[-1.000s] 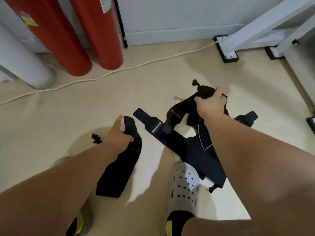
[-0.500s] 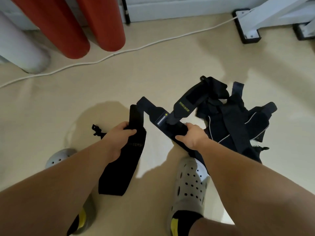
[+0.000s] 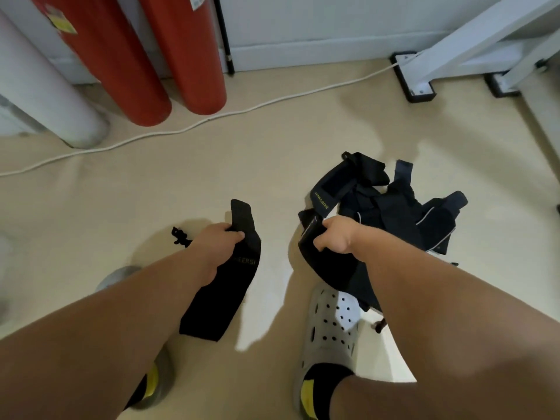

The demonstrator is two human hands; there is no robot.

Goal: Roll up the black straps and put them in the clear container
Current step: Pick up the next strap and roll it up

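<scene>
My left hand (image 3: 216, 241) grips a wide black strap (image 3: 224, 292) near its upper end; the strap hangs down toward the floor with grey lettering showing. My right hand (image 3: 336, 236) is closed on the end of a second black strap (image 3: 327, 268), which folds under the hand and runs down over my right shoe. Behind that hand lies a tangled pile of black straps (image 3: 394, 207) on the beige floor, one with yellow lettering. No clear container is in view.
Two red cylinders (image 3: 169, 56) and a white one (image 3: 45, 95) stand at the back left. A white cable (image 3: 212, 119) crosses the floor. White frame legs with black feet (image 3: 418, 83) stand at the back right. My grey perforated shoes (image 3: 330, 328) are below.
My right hand has pulled the second strap's end up and toward me, folding it over. The left hand keeps its hold on the first strap. The view tilted up slightly.
</scene>
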